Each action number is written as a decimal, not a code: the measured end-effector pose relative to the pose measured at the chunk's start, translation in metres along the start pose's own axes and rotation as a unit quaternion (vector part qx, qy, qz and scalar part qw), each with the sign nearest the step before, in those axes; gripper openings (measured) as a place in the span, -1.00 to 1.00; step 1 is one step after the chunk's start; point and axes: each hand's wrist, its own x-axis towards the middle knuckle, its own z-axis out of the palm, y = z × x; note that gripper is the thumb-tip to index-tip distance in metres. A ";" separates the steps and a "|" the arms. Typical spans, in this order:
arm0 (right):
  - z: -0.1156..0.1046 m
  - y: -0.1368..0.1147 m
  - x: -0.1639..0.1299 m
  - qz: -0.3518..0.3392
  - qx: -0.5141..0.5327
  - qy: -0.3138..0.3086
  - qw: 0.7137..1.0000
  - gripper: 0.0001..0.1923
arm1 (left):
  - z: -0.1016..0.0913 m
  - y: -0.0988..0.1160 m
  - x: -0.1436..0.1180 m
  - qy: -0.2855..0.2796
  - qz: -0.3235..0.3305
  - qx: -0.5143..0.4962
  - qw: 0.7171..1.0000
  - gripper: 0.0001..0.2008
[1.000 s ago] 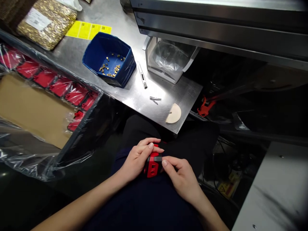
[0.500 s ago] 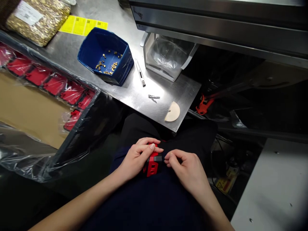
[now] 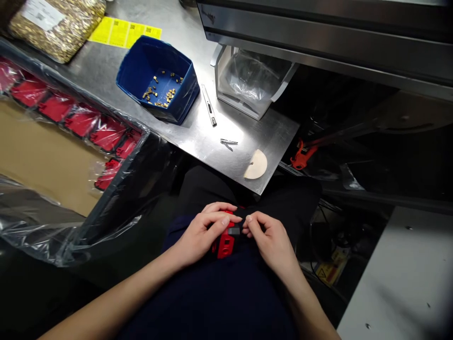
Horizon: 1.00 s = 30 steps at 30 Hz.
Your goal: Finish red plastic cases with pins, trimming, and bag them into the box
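Steel bench (image 3: pixel 212 137) up ahead of both hands. Crate lined with plastic film (image 3: pixel 116 208), red parts inside, far left of left hand. Blue bin (image 3: pixel 184 101) with brass bits on bench, well apart from hands. Left hand (image 3: pixel 201 233) curled around red part (image 3: pixel 225 243) on lap, firm hold. Right hand (image 3: pixel 272 241) just beside it, fingertips pinched at small grey piece (image 3: pixel 234 231) on part's top edge.

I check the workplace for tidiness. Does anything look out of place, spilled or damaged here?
Little stands out. An orange clamp-like tool lies below the steel table's edge, off the work surface. Nothing looks spilled. Both hands, left hand and right hand, hold the red part over the lap.
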 end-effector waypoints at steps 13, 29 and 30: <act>0.012 -0.001 -0.010 -0.025 0.067 -0.066 0.995 -0.81 | -0.006 -0.026 -0.003 -0.014 0.063 -0.067 0.996 -0.71; 0.009 -0.011 -0.001 0.021 0.042 -0.064 0.997 -0.77 | -0.006 -0.025 -0.005 -0.031 0.096 -0.029 0.994 -0.68; 0.009 -0.007 0.001 0.018 0.018 -0.053 0.998 -0.77 | -0.006 -0.024 -0.005 -0.034 0.098 -0.029 0.994 -0.68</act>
